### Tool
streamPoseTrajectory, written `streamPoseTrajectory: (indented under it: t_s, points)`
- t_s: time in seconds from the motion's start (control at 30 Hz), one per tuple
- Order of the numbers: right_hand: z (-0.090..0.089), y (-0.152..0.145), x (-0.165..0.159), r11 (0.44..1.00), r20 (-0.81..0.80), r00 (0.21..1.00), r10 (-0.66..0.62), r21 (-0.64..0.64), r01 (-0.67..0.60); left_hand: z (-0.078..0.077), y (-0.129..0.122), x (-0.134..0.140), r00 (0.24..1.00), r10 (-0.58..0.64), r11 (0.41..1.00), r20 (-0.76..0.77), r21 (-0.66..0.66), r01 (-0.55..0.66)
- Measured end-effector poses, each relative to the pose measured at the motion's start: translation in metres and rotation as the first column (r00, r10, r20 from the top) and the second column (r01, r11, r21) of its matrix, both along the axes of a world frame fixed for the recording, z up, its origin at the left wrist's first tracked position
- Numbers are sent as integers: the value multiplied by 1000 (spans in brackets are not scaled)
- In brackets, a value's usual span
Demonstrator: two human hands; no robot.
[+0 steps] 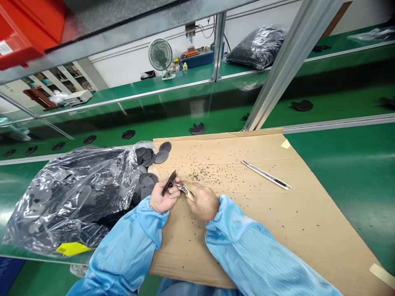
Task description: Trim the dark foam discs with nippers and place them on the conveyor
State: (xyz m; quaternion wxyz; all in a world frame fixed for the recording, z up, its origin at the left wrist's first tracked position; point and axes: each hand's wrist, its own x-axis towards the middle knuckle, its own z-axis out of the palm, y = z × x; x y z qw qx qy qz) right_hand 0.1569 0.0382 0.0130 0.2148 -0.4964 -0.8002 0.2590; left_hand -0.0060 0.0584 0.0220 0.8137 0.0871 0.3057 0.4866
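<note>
My left hand (163, 199) is closed around a thin black plastic disc (169, 183), tilted on edge. In my right hand (202, 200) is a pair of nippers (185, 191) with pale handles, their metal jaws touching or very near the disc's right side. My right fingers hide part of the handles, so how far the jaws are apart is unclear. Beneath both hands lies a cardboard sheet (253, 213), strewn with many tiny black bits (202, 172). Left of my hands, loose black discs (161, 156) spill from a clear plastic bag (83, 193).
A white-and-black pen-like tool (266, 174) lies on the cardboard to the right. Behind the cardboard, black parts (197, 128) sit in a row along a green conveyor belt (166, 130). A slanted metal post (280, 65) rises at the back right. A red bin (31, 28) hangs upper left.
</note>
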Motion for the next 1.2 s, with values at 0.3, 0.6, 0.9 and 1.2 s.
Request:
streamPoseTrajectory:
  t_s: [0.3,0.6,0.9,1.2]
  points:
    - [0,-2,0,1000,29,999,24,14,-25,0,-1,-1,999,-41,999,34,14,40]
    - [9,-6,-1,999,83,997,9,43,-13,-1,0,1,995,-46,998,-87,32,49]
    - [16,-6,-1,1000,216,976,-21,14,18,-1,0,4,989,-18,997,-147,72,29]
    - [23,-4,2,997,276,961,25,-84,-2,-2,0,8,940,86,989,-331,145,-39]
